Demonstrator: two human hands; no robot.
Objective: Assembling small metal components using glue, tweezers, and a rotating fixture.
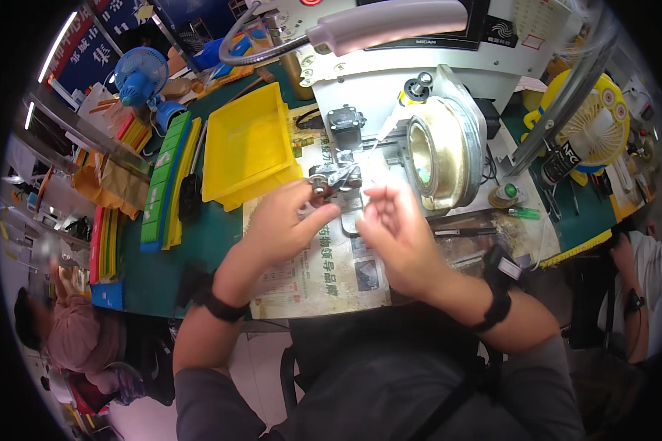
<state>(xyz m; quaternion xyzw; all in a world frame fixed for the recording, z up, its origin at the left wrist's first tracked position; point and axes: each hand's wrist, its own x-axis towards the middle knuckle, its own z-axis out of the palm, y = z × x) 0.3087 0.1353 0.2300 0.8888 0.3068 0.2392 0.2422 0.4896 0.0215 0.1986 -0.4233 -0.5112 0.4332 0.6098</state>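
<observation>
A small metal fixture (337,178) is seen between a yellow tray (246,147) and a round metal wheel (460,169). The left hand (285,224) is held half-curled at the fixture's near side, the right hand (397,237) loosely bent nearby; whether anything is gripped by either cannot be told.

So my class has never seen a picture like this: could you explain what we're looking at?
No robot here, just a person's bare hands, seen from above by a wide camera worn on the head; its lens bends straight edges. The left hand is at a small metal fixture, and the right hand, fingers curled, is close by on its right. Whether either grips something small is too blurred to tell. Printed paper covers part of the green tabletop. A yellow tray stands left, a round hollow part right, and a lamp above.
</observation>
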